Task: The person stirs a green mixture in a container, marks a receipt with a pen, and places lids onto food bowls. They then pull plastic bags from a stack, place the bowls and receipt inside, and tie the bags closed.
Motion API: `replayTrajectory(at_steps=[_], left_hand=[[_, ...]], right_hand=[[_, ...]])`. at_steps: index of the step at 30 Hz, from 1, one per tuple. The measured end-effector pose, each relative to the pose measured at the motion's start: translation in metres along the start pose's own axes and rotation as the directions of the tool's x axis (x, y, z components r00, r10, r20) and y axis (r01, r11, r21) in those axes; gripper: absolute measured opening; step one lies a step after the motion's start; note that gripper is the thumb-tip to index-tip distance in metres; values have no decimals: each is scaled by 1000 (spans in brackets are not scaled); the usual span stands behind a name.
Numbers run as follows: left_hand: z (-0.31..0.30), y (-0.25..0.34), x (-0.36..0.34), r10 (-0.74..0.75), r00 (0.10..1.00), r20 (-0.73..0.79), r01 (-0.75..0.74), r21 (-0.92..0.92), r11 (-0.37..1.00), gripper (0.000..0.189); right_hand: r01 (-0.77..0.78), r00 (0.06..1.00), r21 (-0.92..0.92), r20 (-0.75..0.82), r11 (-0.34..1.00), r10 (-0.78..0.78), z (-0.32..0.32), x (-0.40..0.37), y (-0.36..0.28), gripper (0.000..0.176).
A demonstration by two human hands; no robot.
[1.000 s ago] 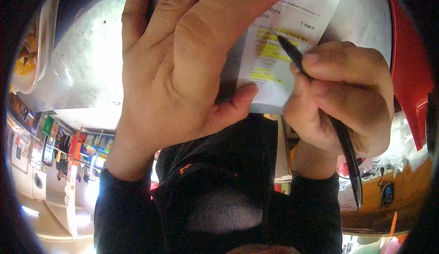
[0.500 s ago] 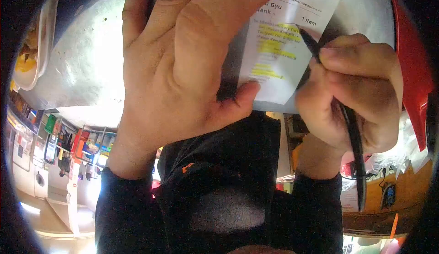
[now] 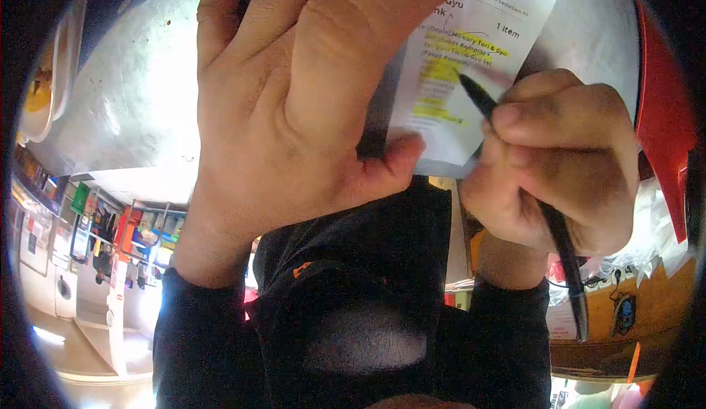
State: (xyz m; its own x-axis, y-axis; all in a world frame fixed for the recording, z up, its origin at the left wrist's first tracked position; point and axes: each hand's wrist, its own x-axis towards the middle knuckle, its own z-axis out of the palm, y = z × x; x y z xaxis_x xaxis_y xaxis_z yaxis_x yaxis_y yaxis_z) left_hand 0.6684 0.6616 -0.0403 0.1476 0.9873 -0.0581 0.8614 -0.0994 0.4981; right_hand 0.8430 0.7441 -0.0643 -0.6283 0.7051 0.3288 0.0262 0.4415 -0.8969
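Note:
Under my left hand [image 3: 294, 100] lies a printed receipt [image 3: 482, 78] with several yellow-highlighted lines and thin pen strokes near its "1 item" text. The hand is palm down, its fingers stretched out across the upper left of the paper, with the thumb at the lower left edge. Some fingertips pass out of view at the top. My right hand [image 3: 566, 159] is closed around a black pen [image 3: 562, 243]. Its tip points at the printed lines in the middle of the receipt, and its long end hangs down past my wrist. A dark surface shows at the receipt's left edge.
A shiny metal surface [image 3: 140, 107] spreads out at the left. Food in a pale container [image 3: 45, 93] sits at the far left edge. On the right are a red panel [image 3: 665, 100], clear plastic bags [image 3: 658, 236] and a dark device with a cable [image 3: 624, 313].
My right hand and the pen tip have shifted down and left, onto lower printed lines. The receipt sits slightly further right and down, and its pen strokes show more plainly.

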Motion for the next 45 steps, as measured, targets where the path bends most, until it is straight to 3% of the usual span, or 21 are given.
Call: replayTrajectory(at_steps=[2,6,8,12,15,18,23,25,27,32,35,37,41,43,45], left_hand=[[0,-1,-1,-4,1000,-2,4,-5,1000,97],[1,-2,-2,-2,1000,-2,2,-8,1000,98],[2,-2,-1,1,1000,-4,-1,-11,1000,98],[4,-1,0,-2,1000,-2,2,-15,1000,99],[4,-2,-1,0,1000,-6,0,-21,1000,100],[5,-1,1,4,1000,-8,-4,-24,1000,100],[4,-1,2,1,1000,-18,-2,-34,999,101],[4,0,1,3,1000,-19,-4,-35,999,102],[5,1,-1,0,1000,-21,0,-38,999,102],[4,-2,-3,-2,1000,-26,1,-36,999,104],[3,-2,-5,-1,999,-33,0,-35,999,104],[3,-3,-6,-6,999,-39,4,-35,999,105],[3,-3,-7,-5,999,-50,4,-28,1000,106],[3,-2,-7,-5,999,-54,4,-26,1000,106],[3,-3,-6,-10,998,-58,8,-29,1000,107]], right_hand=[[-49,993,-58,104,997,55,-3,7,-6,21],[1,995,-125,98,992,11,1,5,-4,20],[-73,995,-29,62,997,75,-4,6,-5,22],[-44,993,5,105,999,44,-4,-1,-2,22],[-66,997,34,46,997,65,-9,-4,-2,21],[-58,991,-79,116,995,67,-22,-6,-2,21],[-8,998,183,-66,983,20,-7,-20,-2,25],[-47,999,157,-13,986,50,-5,-22,-10,27],[-80,984,66,163,995,68,-11,-17,-12,31],[-37,990,102,139,994,22,-5,-19,-7,28],[-117,992,34,50,993,115,-4,-23,-12,25],[-3,993,186,114,983,-18,-8,-22,-3,23],[-72,994,79,89,994,65,-10,-25,-12,23],[-21,997,51,-74,998,25,-7,-29,-12,25],[-12,1000,96,-7,995,13,-8,-27,-10,26]])
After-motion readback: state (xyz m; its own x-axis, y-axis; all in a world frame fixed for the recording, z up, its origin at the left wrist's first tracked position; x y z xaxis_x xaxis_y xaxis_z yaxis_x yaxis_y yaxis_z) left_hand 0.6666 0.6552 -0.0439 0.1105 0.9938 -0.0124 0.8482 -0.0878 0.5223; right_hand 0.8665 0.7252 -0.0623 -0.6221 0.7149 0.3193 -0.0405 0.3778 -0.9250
